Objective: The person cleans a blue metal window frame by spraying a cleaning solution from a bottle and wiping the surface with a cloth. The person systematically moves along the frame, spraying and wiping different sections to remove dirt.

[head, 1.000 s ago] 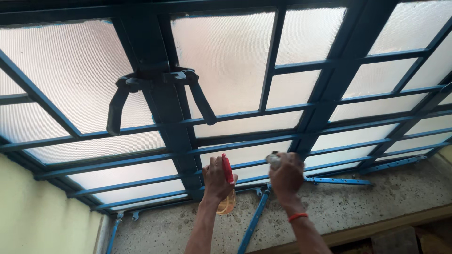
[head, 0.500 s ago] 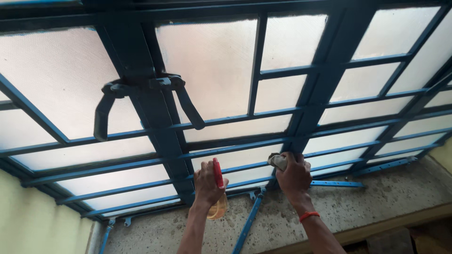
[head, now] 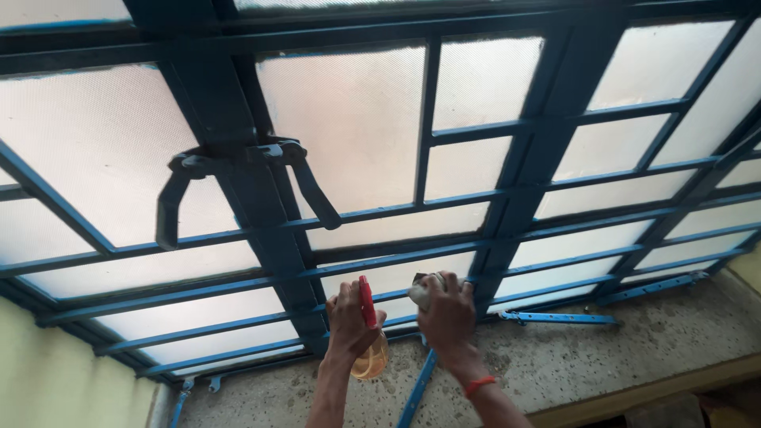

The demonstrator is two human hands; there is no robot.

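Both hands are up at the lower part of the blue-framed window [head: 444,143]: my left hand [head: 349,321] is clenched round a spray bottle [head: 369,349] with a red trigger and amber liquid, held upright just below the frosted glass [head: 372,127], and my right hand [head: 448,313] grips a balled pale cloth [head: 422,287] pressed against a blue crossbar [head: 396,261] just beside the bottle. I judge the step in hand to be wiping — cloth on the bar, sprayer idle. Next move, as I read it, calls for steady pressure along the bar while the bottle stays clear of the window latch [head: 246,178] above — well apart for now.
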